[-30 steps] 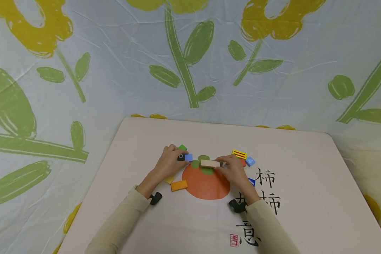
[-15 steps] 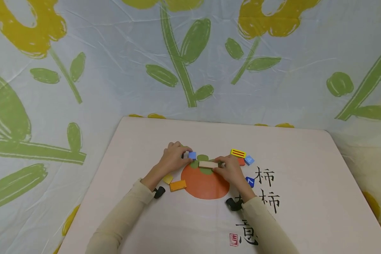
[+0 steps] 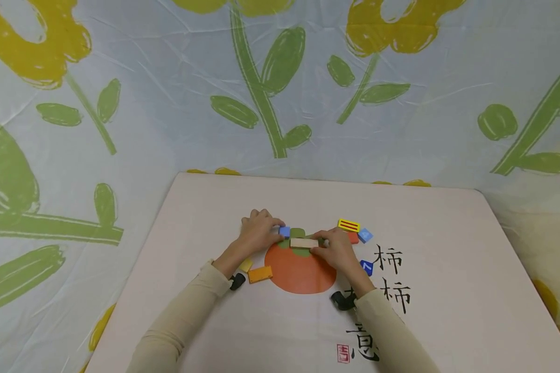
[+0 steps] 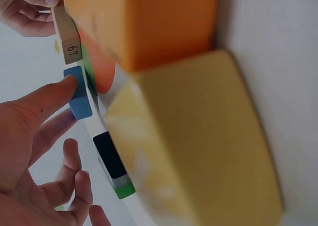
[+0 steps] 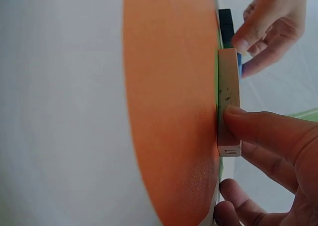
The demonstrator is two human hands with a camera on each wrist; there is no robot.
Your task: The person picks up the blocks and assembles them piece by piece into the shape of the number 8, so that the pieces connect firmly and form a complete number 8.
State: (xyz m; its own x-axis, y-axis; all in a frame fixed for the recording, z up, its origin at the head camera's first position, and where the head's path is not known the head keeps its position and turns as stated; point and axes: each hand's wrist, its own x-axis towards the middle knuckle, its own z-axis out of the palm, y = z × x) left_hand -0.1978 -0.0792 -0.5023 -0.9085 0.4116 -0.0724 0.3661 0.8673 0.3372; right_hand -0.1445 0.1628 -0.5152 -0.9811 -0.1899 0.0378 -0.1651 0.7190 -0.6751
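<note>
My left hand (image 3: 257,232) pinches a small blue block (image 3: 284,231) between thumb and finger, its other fingers loosely bent. With thumb and fingers, my right hand (image 3: 336,246) holds a plain wooden block (image 3: 304,243) by its right part, over the green leaves of the printed persimmon. The number 67 is on the end of this wooden block (image 5: 228,97) in the right wrist view. The two blocks lie nearly end to end, a narrow gap showing between them in the left wrist view. Below the left hand there, a black block (image 4: 110,154) lies by a green one (image 4: 124,190).
An orange block (image 3: 260,274) and a yellow block (image 3: 246,265) lie left of the printed persimmon (image 3: 301,272). To the right are a yellow block with red stripes (image 3: 349,225), a red block (image 3: 352,238), a light blue block (image 3: 365,235) and a dark blue block (image 3: 366,268).
My left hand has moved right with the blue block, bringing it closer to the wooden block. The black block beside that hand has become hidden in the head view. My right hand keeps its hold.
</note>
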